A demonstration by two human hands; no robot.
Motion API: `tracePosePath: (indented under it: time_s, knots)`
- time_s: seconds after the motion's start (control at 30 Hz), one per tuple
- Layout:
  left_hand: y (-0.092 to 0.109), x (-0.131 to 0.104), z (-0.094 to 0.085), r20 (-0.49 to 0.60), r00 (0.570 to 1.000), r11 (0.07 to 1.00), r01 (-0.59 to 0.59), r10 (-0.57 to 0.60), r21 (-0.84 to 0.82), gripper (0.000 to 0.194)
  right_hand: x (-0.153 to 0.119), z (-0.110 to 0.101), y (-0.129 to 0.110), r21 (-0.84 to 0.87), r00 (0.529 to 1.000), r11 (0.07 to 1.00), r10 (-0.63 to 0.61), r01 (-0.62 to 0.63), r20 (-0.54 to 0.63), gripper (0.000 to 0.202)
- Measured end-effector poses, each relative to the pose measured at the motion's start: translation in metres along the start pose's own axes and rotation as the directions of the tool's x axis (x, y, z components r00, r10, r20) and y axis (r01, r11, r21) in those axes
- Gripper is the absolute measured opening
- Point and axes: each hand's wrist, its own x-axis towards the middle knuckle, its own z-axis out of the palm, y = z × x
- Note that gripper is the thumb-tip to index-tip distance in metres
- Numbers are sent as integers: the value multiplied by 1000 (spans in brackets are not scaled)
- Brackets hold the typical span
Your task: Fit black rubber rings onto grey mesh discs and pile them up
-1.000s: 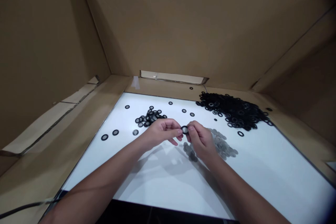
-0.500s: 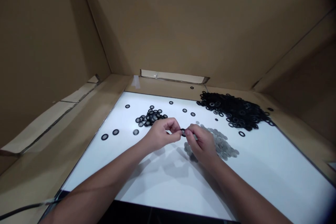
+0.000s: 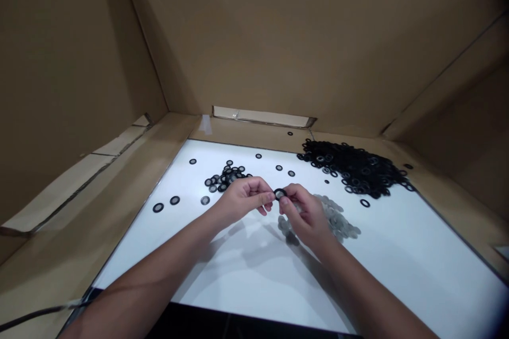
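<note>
Between my two hands, above the white board, is a black rubber ring [image 3: 280, 191] with a grey mesh disc showing in its middle. My left hand [image 3: 251, 197] pinches its left edge with thumb and finger. On the other side, the thumb and fingers of my right hand [image 3: 300, 209] grip the ring. Behind and below my right hand lies a pile of grey mesh discs [image 3: 338, 220], partly covered by it. Beyond my left hand sits a cluster of black rings with grey centres [image 3: 228, 176].
A large heap of black rings [image 3: 358, 167] covers the board's back right corner. Several filled rings, one of them a ring at the left [image 3: 158, 207], lie scattered on the white board [image 3: 234, 280]. Cardboard walls [image 3: 254, 42] enclose the back and sides. A cable [image 3: 35, 324] runs at lower left.
The ring has tilted to show its face and grey centre more fully, and has risen slightly. My left fingers have shifted and curled around its left edge.
</note>
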Motion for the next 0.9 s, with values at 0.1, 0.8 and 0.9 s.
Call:
tracePosePath:
  time_s: [0.1,0.8,0.9]
  knots:
    - [1,0,0,-9,1000,999,-20,20,33,23,0,1,-1,33,1000,999,18,-18,-6,12]
    - [2,-1,2,-17,999,996,-26,27,87,22,1,0,3,298,1000,954,-14,17,-15,7]
    - [4,-1,3,7,1000,1000,-4,4,30,24,2,-1,2,340,999,939,-42,46,-21,6]
